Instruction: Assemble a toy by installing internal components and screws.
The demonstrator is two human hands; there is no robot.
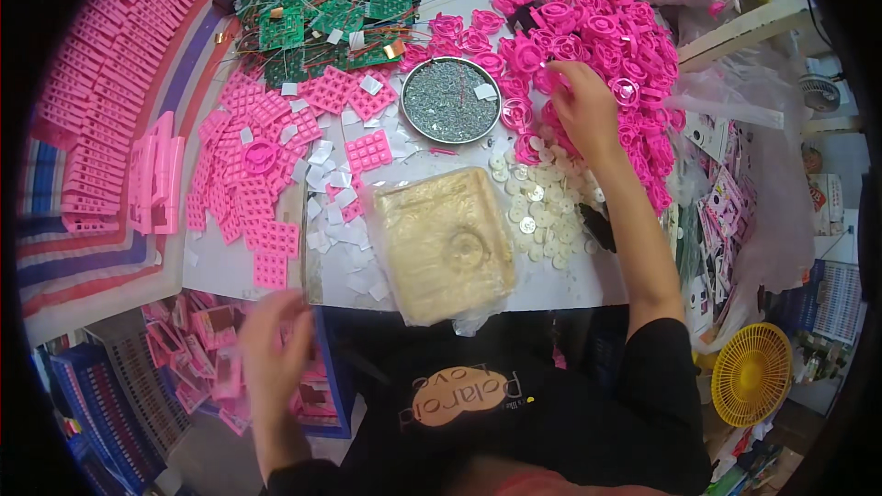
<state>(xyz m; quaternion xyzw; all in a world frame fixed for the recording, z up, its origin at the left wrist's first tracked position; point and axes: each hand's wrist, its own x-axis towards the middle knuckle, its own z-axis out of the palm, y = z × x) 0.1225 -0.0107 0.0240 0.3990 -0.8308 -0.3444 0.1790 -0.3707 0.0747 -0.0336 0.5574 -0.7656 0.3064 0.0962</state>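
Observation:
My right hand reaches into a heap of pink ring-shaped plastic parts at the far right of the table. Its fingers are closed on one of these parts, partly hidden by the hand. My left hand, smeared by motion, is at the table's front edge above a bin of pink frames. Its thumb stands apart from the fingers, and nothing shows between them. Between my arms lies a yellowish block wrapped in clear plastic. Pink keypad pieces are heaped on the left.
A round tin of small metal pieces stands behind the wrapped block. White discs lie right of it, and white paper squares left. Green circuit boards with wires fill the back. A yellow basket is at lower right.

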